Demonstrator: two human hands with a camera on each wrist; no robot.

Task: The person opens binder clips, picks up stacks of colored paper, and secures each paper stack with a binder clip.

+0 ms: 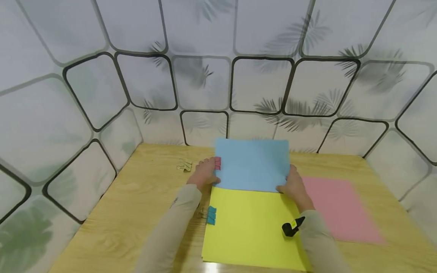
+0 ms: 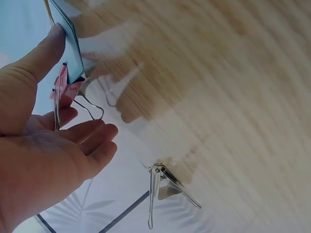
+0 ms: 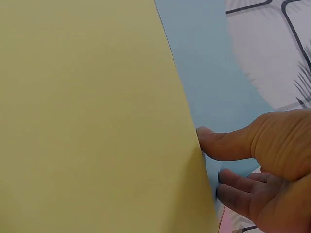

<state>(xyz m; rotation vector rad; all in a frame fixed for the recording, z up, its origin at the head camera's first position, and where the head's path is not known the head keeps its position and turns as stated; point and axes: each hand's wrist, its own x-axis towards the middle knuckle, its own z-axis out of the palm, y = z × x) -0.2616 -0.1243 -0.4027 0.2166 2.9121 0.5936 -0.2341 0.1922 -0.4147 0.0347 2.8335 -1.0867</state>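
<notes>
Blue paper sheets [image 1: 252, 163], clipped at the left edge by a pink binder clip [image 1: 217, 163], stand raised at the far edge of a yellow paper stack [image 1: 252, 227]. My left hand [image 1: 203, 174] holds their left edge, thumb on the blue face and fingers around the clip, whose wire handles show in the left wrist view. With the thumb at the lower right corner, my right hand [image 1: 294, 187] grips the other side; in the right wrist view its fingers [image 3: 235, 194] lie along the edge. A blue binder clip [image 1: 211, 215] bites the yellow stack's left edge.
A pale yellow binder clip [image 1: 186, 165] lies on the wooden table [image 1: 136, 204] left of my left hand. Pink paper [image 1: 345, 212] lies flat to the right, partly behind my right arm. A patterned wall [image 1: 205, 83] rises behind the table.
</notes>
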